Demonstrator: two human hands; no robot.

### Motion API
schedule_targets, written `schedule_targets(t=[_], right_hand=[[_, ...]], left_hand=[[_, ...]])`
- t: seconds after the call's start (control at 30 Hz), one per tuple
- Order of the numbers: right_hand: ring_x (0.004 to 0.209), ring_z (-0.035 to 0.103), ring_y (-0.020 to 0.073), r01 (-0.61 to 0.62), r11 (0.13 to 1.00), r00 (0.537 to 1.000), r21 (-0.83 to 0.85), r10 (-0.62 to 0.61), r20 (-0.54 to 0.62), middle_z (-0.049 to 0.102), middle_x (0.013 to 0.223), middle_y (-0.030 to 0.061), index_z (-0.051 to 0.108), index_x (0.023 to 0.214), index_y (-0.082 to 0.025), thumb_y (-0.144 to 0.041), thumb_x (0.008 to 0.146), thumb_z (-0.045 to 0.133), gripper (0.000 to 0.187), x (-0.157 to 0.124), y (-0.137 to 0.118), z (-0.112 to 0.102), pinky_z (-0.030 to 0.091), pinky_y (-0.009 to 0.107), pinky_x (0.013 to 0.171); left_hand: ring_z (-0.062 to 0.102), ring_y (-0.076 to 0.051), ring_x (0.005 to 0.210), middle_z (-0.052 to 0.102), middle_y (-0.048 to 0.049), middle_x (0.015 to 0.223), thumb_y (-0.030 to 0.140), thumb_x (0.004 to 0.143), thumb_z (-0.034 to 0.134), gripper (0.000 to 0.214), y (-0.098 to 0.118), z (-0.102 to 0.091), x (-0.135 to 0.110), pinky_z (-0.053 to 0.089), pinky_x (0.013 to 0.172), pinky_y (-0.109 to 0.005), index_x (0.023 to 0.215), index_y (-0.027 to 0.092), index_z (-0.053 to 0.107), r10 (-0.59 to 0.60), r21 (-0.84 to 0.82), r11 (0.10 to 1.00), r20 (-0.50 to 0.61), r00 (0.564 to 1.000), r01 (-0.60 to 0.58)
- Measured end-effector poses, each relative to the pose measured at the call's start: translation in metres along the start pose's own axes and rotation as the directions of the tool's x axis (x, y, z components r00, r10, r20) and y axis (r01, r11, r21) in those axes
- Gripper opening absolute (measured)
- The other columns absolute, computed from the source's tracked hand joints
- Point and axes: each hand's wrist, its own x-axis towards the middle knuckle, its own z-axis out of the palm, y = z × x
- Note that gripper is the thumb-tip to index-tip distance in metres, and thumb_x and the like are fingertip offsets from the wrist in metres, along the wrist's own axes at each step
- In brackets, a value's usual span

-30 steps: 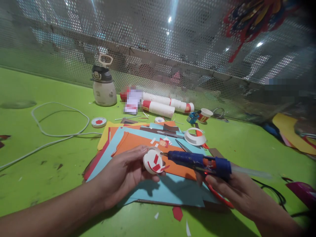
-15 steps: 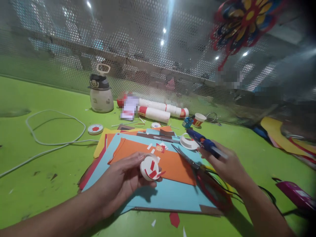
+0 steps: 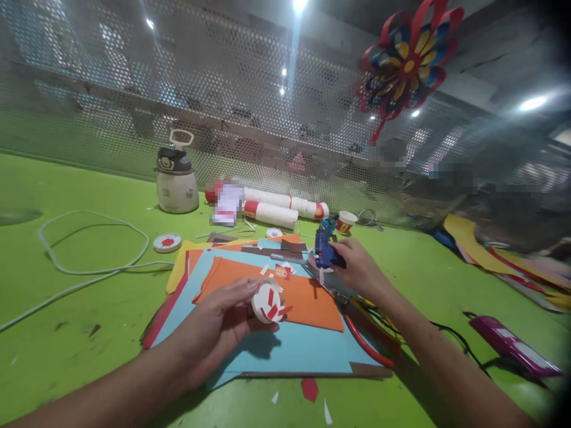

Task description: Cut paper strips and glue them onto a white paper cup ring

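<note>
My left hand (image 3: 227, 312) pinches a small white paper disc with a raised rim, like a cut-off paper cup bottom (image 3: 264, 304); red strips stick on its face and one pokes past the edge. My right hand (image 3: 359, 267) is wrapped round a blue glue gun (image 3: 326, 248), held above the far right of the paper stack. A white glue stick (image 3: 322, 276) shows at the gun's near end. Scissors with red handles (image 3: 363, 342) lie below my right wrist, partly hidden. An orange sheet (image 3: 307, 300) rests on light blue paper (image 3: 312, 356) beneath my hands.
Stacked paper cups (image 3: 272, 214), a bottle (image 3: 177, 187), a blue jar (image 3: 329, 224) and a single cup (image 3: 346, 222) stand or lie at the back. A white disc with a red hexagon (image 3: 168, 242) and a cable (image 3: 93, 271) are left. A magenta device (image 3: 513, 345) lies right.
My right hand has moved left and slightly up with the glue gun, which has turned. My left hand keeps hold of the cup bottom. The camera view has shifted a little.
</note>
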Motion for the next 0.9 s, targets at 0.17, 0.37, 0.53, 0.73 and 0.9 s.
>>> schedule_targets(t=[0.17, 0.37, 0.53, 0.73, 0.9], right_hand=[[0.106, 0.058, 0.0243, -0.037, 0.999, 0.973, -0.006, 0.035, -0.229, 0.057, 0.123, 0.0082, 0.055, 0.121, -0.020, -0.030, 0.092, 0.058, 0.031, -0.005, -0.004, -0.008, 0.050, 0.046, 0.087], [0.110, 0.056, 0.0259, -0.341, 0.940, 0.835, -0.006, 0.300, -0.462, 0.056, 0.126, 0.0085, 0.055, 0.121, -0.019, -0.030, 0.091, 0.059, 0.032, -0.025, 0.064, -0.040, 0.046, 0.049, 0.091], [0.096, 0.063, 0.0211, -0.412, 0.908, 0.885, 0.070, 0.418, -0.207, 0.063, 0.115, 0.0067, 0.060, 0.112, -0.017, -0.029, 0.091, 0.059, 0.024, -0.038, 0.092, -0.028, 0.052, 0.042, 0.082], [0.096, 0.064, 0.0213, -0.422, 0.824, 0.890, 0.378, 0.455, 0.002, 0.063, 0.114, 0.0067, 0.060, 0.114, -0.016, -0.029, 0.091, 0.060, 0.026, -0.034, 0.071, -0.011, 0.053, 0.042, 0.081], [0.091, 0.065, 0.0203, -0.567, 0.625, 0.759, 0.536, 0.649, 0.047, 0.063, 0.113, 0.0066, 0.057, 0.117, -0.016, -0.029, 0.092, 0.059, 0.029, -0.027, 0.083, -0.004, 0.055, 0.039, 0.076]], left_hand=[[0.064, -0.022, 0.082, 0.066, -0.0146, 0.098, 0.023, 0.086, 0.058, 0.022, -0.001, -0.002, -0.002, 0.055, 0.073, -0.036, 0.098, 0.008, 0.069, -0.007, 0.020, 1.000, 0.014, 1.000, 0.006], [0.065, -0.021, 0.084, 0.067, -0.0123, 0.099, 0.022, 0.085, 0.061, 0.019, -0.001, 0.000, -0.003, 0.055, 0.073, -0.030, 0.096, 0.011, 0.071, -0.062, 0.040, 0.997, -0.016, 0.998, 0.063], [0.066, -0.022, 0.085, 0.068, -0.0130, 0.102, 0.025, 0.085, 0.061, 0.021, -0.003, 0.001, -0.002, 0.054, 0.076, -0.031, 0.098, 0.011, 0.071, -0.073, 0.048, 0.996, -0.005, 0.997, 0.073], [0.067, -0.023, 0.085, 0.068, -0.0135, 0.099, 0.024, 0.083, 0.064, 0.021, -0.004, -0.001, -0.003, 0.055, 0.075, -0.032, 0.098, 0.010, 0.072, -0.073, 0.068, 0.995, -0.020, 0.997, 0.075], [0.065, -0.022, 0.088, 0.066, -0.0121, 0.104, 0.024, 0.083, 0.063, 0.023, -0.006, -0.005, 0.000, 0.054, 0.078, -0.031, 0.101, 0.012, 0.071, -0.094, 0.035, 0.995, -0.005, 0.996, 0.094]])
